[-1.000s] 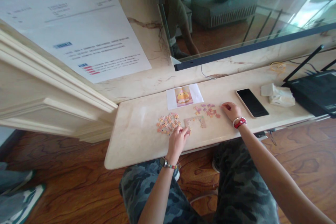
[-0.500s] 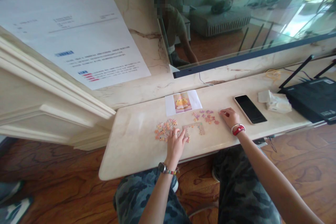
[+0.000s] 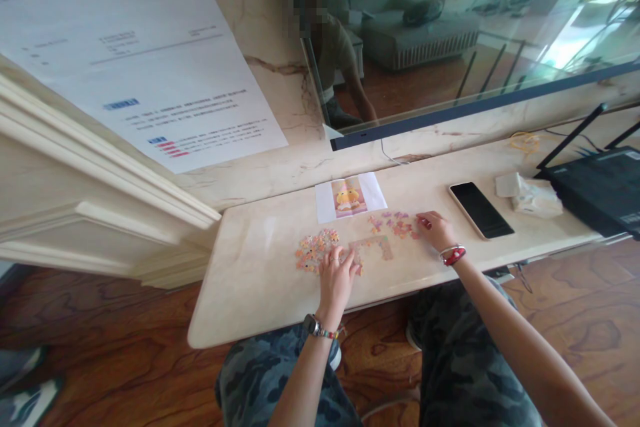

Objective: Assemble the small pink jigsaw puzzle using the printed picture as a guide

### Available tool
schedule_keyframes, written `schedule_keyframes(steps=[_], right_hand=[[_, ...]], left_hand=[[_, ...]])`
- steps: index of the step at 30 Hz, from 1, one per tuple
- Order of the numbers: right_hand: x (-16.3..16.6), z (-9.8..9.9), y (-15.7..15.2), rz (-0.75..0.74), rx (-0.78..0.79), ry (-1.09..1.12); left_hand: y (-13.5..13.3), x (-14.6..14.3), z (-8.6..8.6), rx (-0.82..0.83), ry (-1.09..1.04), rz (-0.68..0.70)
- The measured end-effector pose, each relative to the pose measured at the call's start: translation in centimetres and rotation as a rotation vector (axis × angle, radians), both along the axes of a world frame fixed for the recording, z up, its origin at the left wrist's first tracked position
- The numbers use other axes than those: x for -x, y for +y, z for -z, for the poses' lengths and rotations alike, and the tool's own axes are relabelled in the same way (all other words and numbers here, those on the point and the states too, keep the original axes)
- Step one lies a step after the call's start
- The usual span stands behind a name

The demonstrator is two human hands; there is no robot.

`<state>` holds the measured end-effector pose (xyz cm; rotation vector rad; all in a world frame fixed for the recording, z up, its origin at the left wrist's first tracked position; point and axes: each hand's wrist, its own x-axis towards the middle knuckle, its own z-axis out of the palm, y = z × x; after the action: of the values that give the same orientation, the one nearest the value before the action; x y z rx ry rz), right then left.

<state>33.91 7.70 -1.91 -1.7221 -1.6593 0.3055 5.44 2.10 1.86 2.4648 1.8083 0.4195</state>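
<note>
My left hand (image 3: 339, 269) rests with its fingers apart between a heap of loose jigsaw pieces (image 3: 313, 248) and a partly joined puzzle border (image 3: 384, 248). Its fingertips touch the border's left side. At the right edge of a second, pinkish-purple group of jigsaw pieces (image 3: 397, 223) is my right hand (image 3: 436, 229), thumb and fingers pinched together. Whatever is between those fingertips is too small to make out. Behind the pieces lies a white sheet with a printed picture (image 3: 349, 197) of a yellow figure.
A phone (image 3: 481, 210) lies right of my right hand, then a tissue pack (image 3: 536, 197) and a black router (image 3: 600, 187) with antennas. A television (image 3: 450, 107) hangs low above the pale shelf (image 3: 235, 293). A printed paper (image 3: 200, 107) is on the wall at left. Someone's shoes (image 3: 35, 400) show lower left.
My right hand has shifted slightly left, closer to the pinkish-purple pieces, with its fingers still pinched. The left hand stays at the border's left side.
</note>
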Motion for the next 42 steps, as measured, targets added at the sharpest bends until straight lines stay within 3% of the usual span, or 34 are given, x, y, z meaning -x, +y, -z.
schedule_keyframes(steps=[3, 7, 12, 16, 24, 36, 42], right_hand=[[0.3, -0.6, -0.2, -0.083, -0.007, 0.02], [1.4, -1.1, -1.3, -0.068, -0.07, 0.033], [4.5, -1.5, -0.6, -0.305, -0.015, -0.091], [5.8, -1.8, 0.6, -0.363, 0.023, -0.216], [5.2, 0.4, -1.9, -0.467, -0.021, -0.16], [5.1, -0.9, -2.2, -0.432, -0.062, -0.183], [-0.2, -1.3, -1.5, -0.128, -0.035, -0.154]], left_hand=[[-0.1, -0.2, -0.1, 0.0, 0.007, -0.016], [-0.3, -0.4, 0.0, -0.006, 0.006, -0.026], [-0.2, -0.2, 0.0, -0.017, -0.01, 0.001], [-0.1, 0.0, -0.1, -0.017, -0.013, 0.013], [-0.1, 0.0, -0.1, -0.01, -0.002, 0.03], [-0.1, 0.1, 0.1, -0.039, -0.005, 0.037], [-0.1, 0.3, 0.5, -0.045, 0.011, 0.048]])
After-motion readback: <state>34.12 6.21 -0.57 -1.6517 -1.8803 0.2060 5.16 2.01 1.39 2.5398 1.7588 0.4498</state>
